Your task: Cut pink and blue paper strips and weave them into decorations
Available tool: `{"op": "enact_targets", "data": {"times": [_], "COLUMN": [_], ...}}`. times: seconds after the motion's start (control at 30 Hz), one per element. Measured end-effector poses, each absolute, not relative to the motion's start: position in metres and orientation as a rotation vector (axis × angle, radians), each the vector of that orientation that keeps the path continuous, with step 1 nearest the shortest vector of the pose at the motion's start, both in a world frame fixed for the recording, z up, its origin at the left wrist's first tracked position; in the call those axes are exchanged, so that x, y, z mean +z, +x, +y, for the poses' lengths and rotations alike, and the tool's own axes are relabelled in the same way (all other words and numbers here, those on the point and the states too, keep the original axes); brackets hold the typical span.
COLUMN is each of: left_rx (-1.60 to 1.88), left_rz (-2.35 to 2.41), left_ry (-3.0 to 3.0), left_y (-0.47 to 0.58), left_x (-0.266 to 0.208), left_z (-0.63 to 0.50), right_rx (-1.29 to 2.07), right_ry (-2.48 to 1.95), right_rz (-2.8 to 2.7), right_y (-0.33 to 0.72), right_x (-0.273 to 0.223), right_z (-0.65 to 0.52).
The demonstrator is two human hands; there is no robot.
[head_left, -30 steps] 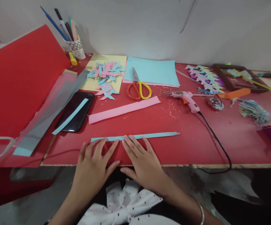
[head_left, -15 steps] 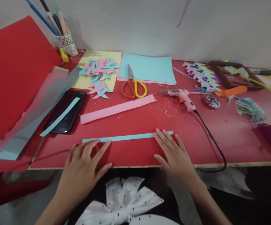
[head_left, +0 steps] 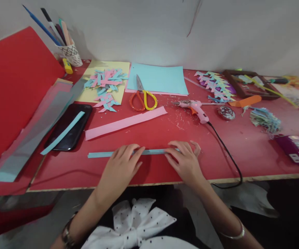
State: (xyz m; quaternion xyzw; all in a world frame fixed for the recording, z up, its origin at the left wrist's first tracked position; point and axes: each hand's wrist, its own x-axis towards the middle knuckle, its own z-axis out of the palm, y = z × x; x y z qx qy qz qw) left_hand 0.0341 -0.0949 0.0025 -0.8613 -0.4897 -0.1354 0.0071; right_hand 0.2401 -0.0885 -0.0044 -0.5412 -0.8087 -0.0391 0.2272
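A narrow light-blue paper strip (head_left: 100,155) lies crosswise on the red tabletop near its front edge. My left hand (head_left: 122,164) rests over the strip's middle, fingers bent and apart, with the tips touching the paper. At the strip's right end, the curled fingers of my right hand (head_left: 184,160) close over the paper, its little finger raised. That end is partly hidden under the fingers. Just beyond lies a wider pink paper strip (head_left: 126,123). Scissors (head_left: 143,97) with red and yellow handles lie behind it.
A pink glue gun (head_left: 194,108) lies to the right, its black cord (head_left: 227,150) hanging over the edge. A phone (head_left: 69,129) with a blue strip on it sits left. Folded paper pieces (head_left: 108,81), a pen cup (head_left: 71,53) and blue sheets (head_left: 160,77) stand behind.
My left hand has slid right along the blue strip to its middle. My right hand's fingers have curled at the right end. The view has shifted slightly.
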Motion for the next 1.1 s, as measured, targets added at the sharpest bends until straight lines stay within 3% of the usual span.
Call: {"op": "enact_targets", "data": {"times": [0.37,0.63,1.1], "left_rx": [-0.429,-0.329,-0.454], "left_rz": [-1.534,-1.631,-1.781], "left_ry": [-2.702,-2.686,-2.696], "left_y": [0.055,0.056,0.055], "left_x": [-0.003,-0.004,-0.003], "left_z": [-0.082,-0.08,-0.082], "right_rx": [0.312,0.291,0.167], "right_ry": [-1.504,-1.638,-1.709], "right_rz": [-2.298,-2.271,-2.198], "right_y": [0.26,0.26,0.259], "right_x": [-0.001,0.001,0.0], "right_z": [-0.073,-0.069,-0.07]}}
